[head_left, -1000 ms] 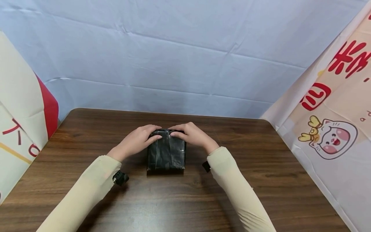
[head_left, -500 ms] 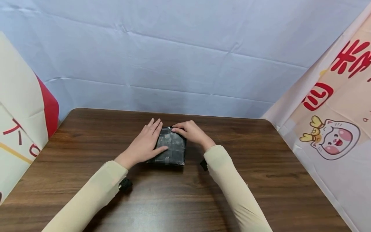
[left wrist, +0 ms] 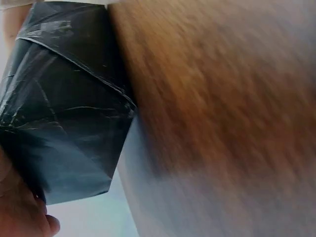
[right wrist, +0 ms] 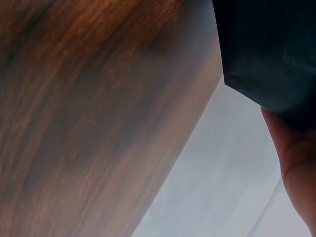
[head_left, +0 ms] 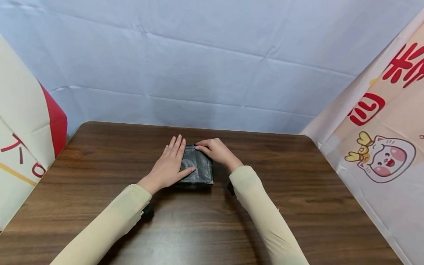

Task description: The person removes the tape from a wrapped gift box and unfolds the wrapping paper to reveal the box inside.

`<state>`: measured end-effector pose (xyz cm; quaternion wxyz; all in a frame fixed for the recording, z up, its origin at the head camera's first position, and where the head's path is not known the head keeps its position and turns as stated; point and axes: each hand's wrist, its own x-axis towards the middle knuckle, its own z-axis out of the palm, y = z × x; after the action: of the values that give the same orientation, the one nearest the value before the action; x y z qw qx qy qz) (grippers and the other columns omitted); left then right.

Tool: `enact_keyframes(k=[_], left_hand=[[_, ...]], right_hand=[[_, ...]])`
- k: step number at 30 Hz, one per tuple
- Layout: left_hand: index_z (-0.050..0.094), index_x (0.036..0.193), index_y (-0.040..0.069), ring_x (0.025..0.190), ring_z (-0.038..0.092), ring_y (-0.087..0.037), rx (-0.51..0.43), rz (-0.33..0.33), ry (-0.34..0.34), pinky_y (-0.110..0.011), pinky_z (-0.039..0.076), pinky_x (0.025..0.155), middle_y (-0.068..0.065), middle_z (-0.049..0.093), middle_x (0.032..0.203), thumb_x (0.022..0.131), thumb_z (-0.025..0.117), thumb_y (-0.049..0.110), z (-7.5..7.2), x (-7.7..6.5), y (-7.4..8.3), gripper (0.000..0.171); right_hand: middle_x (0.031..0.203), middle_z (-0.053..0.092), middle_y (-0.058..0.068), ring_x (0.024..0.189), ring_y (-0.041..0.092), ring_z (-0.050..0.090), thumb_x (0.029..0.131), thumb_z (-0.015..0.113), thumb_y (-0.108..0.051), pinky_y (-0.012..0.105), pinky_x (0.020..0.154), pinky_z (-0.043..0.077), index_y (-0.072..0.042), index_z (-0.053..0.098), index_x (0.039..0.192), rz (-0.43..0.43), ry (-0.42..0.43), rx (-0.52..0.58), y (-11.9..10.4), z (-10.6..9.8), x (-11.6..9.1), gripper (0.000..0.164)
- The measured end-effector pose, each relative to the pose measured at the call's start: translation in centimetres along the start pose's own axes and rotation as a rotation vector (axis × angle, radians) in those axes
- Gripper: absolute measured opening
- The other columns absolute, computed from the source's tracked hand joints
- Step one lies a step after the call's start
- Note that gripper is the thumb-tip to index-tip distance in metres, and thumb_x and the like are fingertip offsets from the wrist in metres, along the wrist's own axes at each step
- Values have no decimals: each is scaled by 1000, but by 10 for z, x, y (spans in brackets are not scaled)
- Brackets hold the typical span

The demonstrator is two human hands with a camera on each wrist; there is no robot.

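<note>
The black plastic-wrapped parcel [head_left: 203, 167] is on the wood-grain table [head_left: 298, 206], partly under the left hand [head_left: 168, 165] and just below and left of the right hand [head_left: 218, 151]. A second ago both hands clasped its far edge alike; now the left one is laid nearly flat along the parcel's left part, fingers straight and together, tips reaching past the far edge, thumb stretched out across the top. To the right of that thumb the creased upper face shows, its near edge sitting a little farther from the person than it did. Beyond, the right hand keeps to the far edge, pinching it, thumb on top and fingers over the rim; exactly what these fingertips hold is too small to tell. The change suggests the hands now share the work unevenly: the left seems to steady and press the parcel, leaving the right to handle the edge.
</note>
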<state>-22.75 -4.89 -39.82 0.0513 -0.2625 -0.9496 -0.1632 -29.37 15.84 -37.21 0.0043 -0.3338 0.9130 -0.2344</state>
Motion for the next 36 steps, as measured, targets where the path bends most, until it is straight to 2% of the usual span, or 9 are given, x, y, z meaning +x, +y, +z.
enact_keyframes(k=[4, 10, 15, 20, 27, 36], left_hand=[[14, 151, 1, 143, -9, -30, 30, 20, 17, -49, 9, 113, -13, -2, 158, 95, 44, 55, 2, 0, 1, 84], [15, 151, 4, 144, -4, -28, 61, 34, -4, -47, 5, 114, -11, 5, 158, 97, 41, 52, 3, -1, 2, 77], [21, 149, 0, 143, 0, -32, 34, -7, -35, -49, 10, 113, -15, 12, 156, 98, 40, 51, 5, -1, 1, 75], [21, 149, -2, 143, 0, -34, 13, -26, -43, -49, 14, 112, -17, 11, 156, 98, 41, 50, 7, 0, -1, 75], [18, 149, -1, 143, 0, -33, -26, -19, -55, -45, 14, 113, -16, 10, 156, 98, 39, 50, 7, 1, 1, 75], [21, 149, -2, 143, 2, -34, -24, -18, -51, -46, 15, 113, -17, 11, 156, 98, 40, 49, 8, 1, 2, 74]], right_hand=[[112, 67, 10, 98, 18, 65, 97, 55, -21, 33, 87, 50, -4, 67, 117, -1, 21, -24, 0, 2, -1, 29], [112, 67, 7, 102, 18, 63, 95, 58, -21, 33, 89, 48, -6, 68, 116, -47, 98, -107, -2, 7, -3, 28], [112, 66, 5, 106, 18, 59, 92, 63, -21, 33, 91, 47, -9, 70, 112, -113, 145, -193, -5, 8, -7, 24], [106, 67, 4, 102, 18, 60, 90, 66, -19, 32, 89, 47, -9, 72, 107, -145, 155, -204, -9, 7, -8, 21], [99, 67, 2, 93, 16, 62, 89, 66, -18, 31, 84, 49, -10, 73, 103, -116, 141, -206, -11, 9, -4, 17], [89, 67, 0, 81, 14, 63, 87, 69, -23, 29, 76, 50, -11, 76, 92, -36, 176, -218, -18, 14, 4, 15]])
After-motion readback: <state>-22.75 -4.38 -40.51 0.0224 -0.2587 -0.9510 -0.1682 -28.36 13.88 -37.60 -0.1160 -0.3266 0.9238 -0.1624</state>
